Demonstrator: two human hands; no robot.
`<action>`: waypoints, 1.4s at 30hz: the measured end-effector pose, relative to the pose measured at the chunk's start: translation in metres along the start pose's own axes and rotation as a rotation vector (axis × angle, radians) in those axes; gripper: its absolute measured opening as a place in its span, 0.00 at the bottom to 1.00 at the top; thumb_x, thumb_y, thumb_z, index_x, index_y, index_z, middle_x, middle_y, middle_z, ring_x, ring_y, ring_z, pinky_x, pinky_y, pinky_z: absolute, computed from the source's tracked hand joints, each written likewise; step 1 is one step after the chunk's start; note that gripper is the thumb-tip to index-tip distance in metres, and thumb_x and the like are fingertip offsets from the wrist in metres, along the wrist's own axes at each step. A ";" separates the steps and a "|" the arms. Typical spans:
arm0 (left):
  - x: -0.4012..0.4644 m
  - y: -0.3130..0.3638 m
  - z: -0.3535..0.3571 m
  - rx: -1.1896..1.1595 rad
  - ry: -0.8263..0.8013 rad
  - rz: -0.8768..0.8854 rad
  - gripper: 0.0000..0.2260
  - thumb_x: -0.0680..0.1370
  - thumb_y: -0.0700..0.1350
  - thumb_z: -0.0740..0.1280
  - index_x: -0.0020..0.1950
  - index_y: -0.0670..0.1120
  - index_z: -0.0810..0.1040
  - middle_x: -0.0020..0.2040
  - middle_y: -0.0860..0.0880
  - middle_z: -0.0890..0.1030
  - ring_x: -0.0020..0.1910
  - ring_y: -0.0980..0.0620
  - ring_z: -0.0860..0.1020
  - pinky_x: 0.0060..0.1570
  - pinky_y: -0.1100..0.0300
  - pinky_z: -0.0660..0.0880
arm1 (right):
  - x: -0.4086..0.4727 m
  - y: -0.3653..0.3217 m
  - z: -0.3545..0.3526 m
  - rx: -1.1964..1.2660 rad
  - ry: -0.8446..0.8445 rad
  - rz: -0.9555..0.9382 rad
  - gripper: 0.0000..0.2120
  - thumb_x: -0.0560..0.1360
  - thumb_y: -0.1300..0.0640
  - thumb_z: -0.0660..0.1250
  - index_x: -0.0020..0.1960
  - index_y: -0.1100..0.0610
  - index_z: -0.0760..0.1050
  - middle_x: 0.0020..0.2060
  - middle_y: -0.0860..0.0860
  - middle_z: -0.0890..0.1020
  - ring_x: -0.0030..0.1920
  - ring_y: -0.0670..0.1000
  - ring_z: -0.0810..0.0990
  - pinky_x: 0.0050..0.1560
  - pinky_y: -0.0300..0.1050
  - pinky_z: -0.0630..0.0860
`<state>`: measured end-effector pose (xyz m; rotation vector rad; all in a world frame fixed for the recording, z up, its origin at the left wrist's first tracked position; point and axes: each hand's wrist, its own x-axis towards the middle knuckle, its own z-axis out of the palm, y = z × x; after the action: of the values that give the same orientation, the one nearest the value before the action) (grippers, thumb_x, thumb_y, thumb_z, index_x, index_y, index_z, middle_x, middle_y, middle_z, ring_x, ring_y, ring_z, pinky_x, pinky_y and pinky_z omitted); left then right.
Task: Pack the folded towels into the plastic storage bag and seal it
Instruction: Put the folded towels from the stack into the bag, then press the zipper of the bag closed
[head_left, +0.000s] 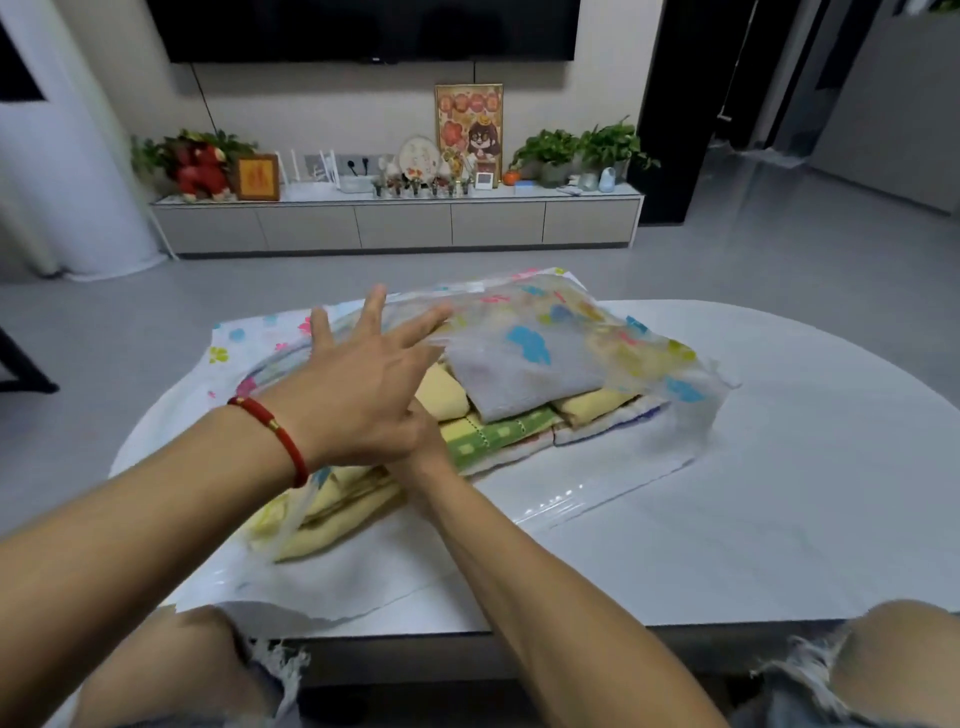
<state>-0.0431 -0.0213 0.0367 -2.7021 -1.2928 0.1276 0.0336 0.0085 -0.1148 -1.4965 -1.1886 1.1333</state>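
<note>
A clear plastic storage bag (613, 332) printed with coloured paws lies on the white table (805, 467), its mouth facing me. Inside it is a stack of folded towels: a grey towel (524, 384) on top, a yellow towel (441, 392) and a green checked towel (498, 434) below, and a white one (602, 426) at the right. More yellow towels (322, 519) stick out at the near left. My left hand (363, 379), fingers spread, is against the bag's upper film. My right hand (423, 441) reaches into the mouth beside the towels, its fingers hidden under my left hand.
My knees (893, 670) sit at the table's near edge. Bare table lies to the right of the bag. A low TV cabinet (395, 223) with plants and ornaments stands across the grey floor.
</note>
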 end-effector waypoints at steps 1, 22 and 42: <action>-0.002 0.002 0.006 -0.018 0.004 0.001 0.25 0.74 0.47 0.65 0.72 0.50 0.68 0.81 0.60 0.41 0.80 0.39 0.40 0.68 0.23 0.51 | -0.003 -0.001 -0.006 0.032 -0.058 -0.028 0.23 0.81 0.63 0.67 0.75 0.59 0.70 0.69 0.56 0.79 0.67 0.54 0.79 0.65 0.45 0.78; -0.010 0.062 0.129 -0.566 0.211 -0.080 0.36 0.68 0.49 0.60 0.77 0.62 0.58 0.77 0.73 0.44 0.80 0.42 0.41 0.70 0.25 0.43 | -0.034 0.072 -0.176 -0.178 0.303 0.072 0.20 0.77 0.67 0.61 0.66 0.56 0.78 0.62 0.52 0.83 0.63 0.53 0.80 0.65 0.46 0.74; -0.026 0.021 0.164 -0.298 0.130 0.050 0.16 0.73 0.49 0.63 0.56 0.54 0.85 0.68 0.54 0.78 0.76 0.38 0.64 0.69 0.27 0.53 | -0.182 0.038 -0.233 -0.841 0.009 -0.166 0.12 0.80 0.52 0.67 0.61 0.50 0.83 0.53 0.44 0.86 0.50 0.44 0.84 0.54 0.43 0.80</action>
<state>-0.0661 -0.0398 -0.1284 -2.9285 -1.2980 -0.2520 0.2453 -0.1990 -0.0852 -1.9424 -1.8732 0.5093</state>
